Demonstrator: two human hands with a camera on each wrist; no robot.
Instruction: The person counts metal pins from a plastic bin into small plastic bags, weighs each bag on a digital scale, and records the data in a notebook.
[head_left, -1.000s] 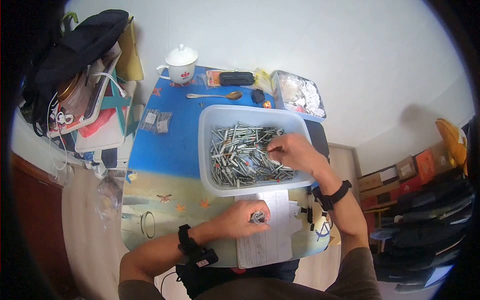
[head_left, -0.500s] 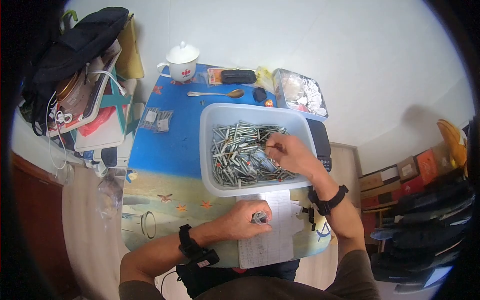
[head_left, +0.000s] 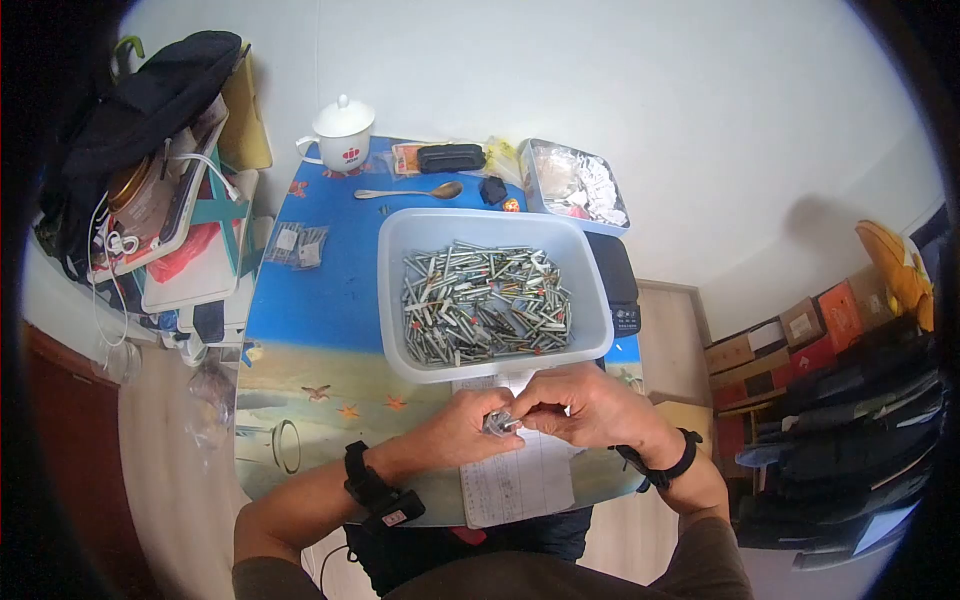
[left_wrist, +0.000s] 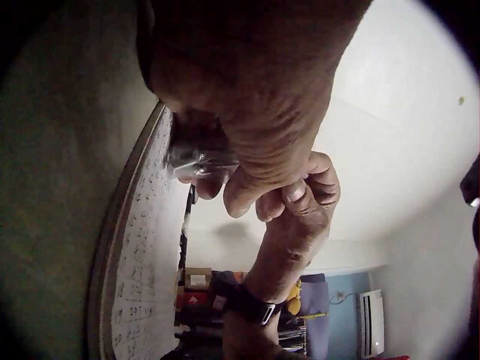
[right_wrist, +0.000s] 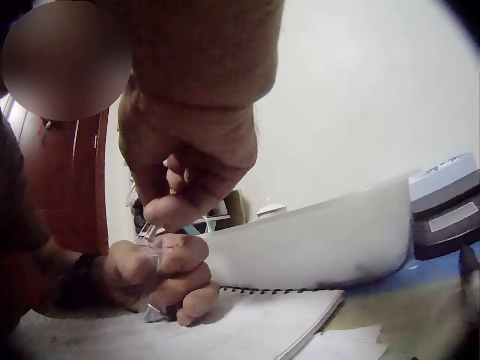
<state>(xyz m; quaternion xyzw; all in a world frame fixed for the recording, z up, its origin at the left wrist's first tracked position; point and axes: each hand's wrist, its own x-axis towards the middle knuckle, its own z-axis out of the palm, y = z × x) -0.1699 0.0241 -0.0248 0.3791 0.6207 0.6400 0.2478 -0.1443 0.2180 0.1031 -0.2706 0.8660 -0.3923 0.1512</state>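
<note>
My left hand (head_left: 462, 428) grips a small clear plastic bag (head_left: 495, 424) with metal pieces in it, its opening facing up between thumb and fingers. Against that opening, my right hand (head_left: 585, 405) pinches a thin metal screw (head_left: 512, 422) with thumb and fingertips. Low in the right wrist view, the left fingers (right_wrist: 184, 255) curl round the bag. The left wrist view shows part of the bag (left_wrist: 201, 163) under the left hand. Just beyond both hands stands a pale plastic tub (head_left: 490, 226) holding a heap of loose screws (head_left: 480, 310), several with red or white parts.
Under the hands lies a spiral notebook (head_left: 520, 490) with written pages. Filled small bags (head_left: 297, 246) lie at the table's left. Behind the tub are a spoon (head_left: 410, 192), a lidded mug (head_left: 340, 132) and a tin of white pieces (head_left: 620, 215). A black device (head_left: 612, 270) sits right of it.
My right hand has come out of the tub, down towards me, and now meets the left hand at the bag with a screw. The left hand keeps its grip on the bag.
</note>
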